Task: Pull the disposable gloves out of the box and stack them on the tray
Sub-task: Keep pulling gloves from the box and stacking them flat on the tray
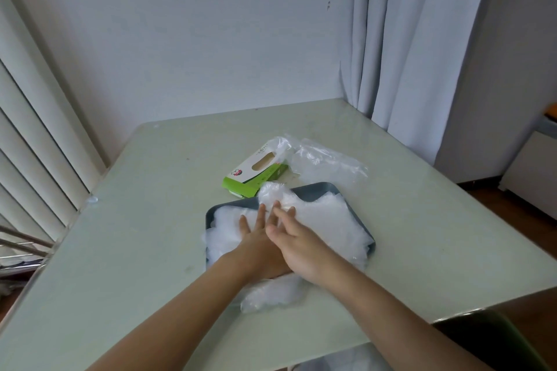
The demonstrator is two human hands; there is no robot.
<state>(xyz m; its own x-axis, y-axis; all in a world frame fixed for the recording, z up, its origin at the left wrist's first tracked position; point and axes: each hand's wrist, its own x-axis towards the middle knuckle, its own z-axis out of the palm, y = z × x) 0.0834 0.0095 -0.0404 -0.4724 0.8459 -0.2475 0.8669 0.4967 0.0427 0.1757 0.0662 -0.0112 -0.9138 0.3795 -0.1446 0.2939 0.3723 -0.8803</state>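
Note:
A dark grey tray [319,191] lies on the table in front of me, covered by a stack of clear plastic gloves [328,223] that spills over its near edge. My left hand [259,242] lies flat on the stack with straight fingers. My right hand [297,242] rests partly over the left hand, its fingers spread and touching the gloves. Behind the tray lies the green and white glove box [254,173] with its slot facing up. More loose clear plastic [319,156] lies to the right of the box.
The pale green table [156,220] stands in a corner, with a white wall behind and a curtain [407,39] at the right. Slatted blinds [33,135] run along the left. A dark green chair [494,340] sits at the lower right.

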